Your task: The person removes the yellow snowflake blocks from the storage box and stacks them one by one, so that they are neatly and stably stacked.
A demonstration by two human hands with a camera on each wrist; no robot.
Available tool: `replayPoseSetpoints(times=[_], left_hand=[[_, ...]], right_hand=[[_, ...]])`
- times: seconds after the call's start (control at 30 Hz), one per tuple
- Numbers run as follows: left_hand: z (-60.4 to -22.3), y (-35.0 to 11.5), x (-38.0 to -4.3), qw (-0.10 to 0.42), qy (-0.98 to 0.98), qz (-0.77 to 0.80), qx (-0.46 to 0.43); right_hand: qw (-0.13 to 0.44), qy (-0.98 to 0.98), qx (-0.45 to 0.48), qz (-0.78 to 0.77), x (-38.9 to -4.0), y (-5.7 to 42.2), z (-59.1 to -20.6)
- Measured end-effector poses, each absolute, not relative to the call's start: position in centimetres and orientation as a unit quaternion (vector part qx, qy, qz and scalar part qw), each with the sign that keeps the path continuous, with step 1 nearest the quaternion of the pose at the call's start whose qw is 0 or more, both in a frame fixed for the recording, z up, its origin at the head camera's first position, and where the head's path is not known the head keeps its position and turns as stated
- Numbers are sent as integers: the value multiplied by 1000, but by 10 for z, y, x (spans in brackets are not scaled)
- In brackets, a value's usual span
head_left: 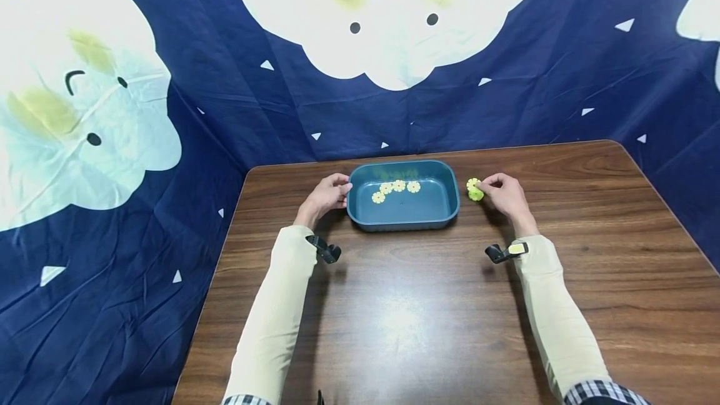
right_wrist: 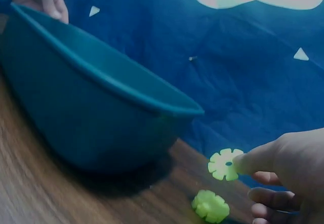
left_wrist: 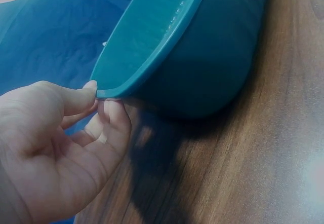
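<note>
on woodgrain table (head_left: 439, 292) (cloth (head_left: 450, 105) behind), tub (head_left: 402, 212)

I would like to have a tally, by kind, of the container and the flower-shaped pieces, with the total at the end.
Blue-green container: 1
Yellow flower pieces inside it: 4
Pinched flower piece, in the right hand: 1
Green clump on the table: 1 (its layers cannot be counted)
Total: 7

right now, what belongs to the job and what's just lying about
In the job, apparently:
teal plastic tub, held by the left hand
four yellow flower-shaped discs inside it
single flower-shaped disc pinched by the right hand
green flower-shaped pile nearby

Background or gear:
cloud-print backdrop
wood-grain table
wrist cameras
</note>
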State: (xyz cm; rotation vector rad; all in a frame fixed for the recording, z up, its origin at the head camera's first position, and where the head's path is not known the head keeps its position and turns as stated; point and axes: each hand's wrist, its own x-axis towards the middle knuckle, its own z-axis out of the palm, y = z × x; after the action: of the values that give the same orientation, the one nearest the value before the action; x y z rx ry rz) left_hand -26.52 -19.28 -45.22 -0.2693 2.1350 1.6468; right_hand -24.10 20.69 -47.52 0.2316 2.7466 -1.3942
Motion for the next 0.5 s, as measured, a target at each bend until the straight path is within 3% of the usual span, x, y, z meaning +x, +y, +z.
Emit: replayPoseSetpoints(times=[0.5], left_hand=[[-454, -193, -266, 212, 766, 600, -93]], right_hand=[[59, 909, 89, -402, -241, 213, -477]])
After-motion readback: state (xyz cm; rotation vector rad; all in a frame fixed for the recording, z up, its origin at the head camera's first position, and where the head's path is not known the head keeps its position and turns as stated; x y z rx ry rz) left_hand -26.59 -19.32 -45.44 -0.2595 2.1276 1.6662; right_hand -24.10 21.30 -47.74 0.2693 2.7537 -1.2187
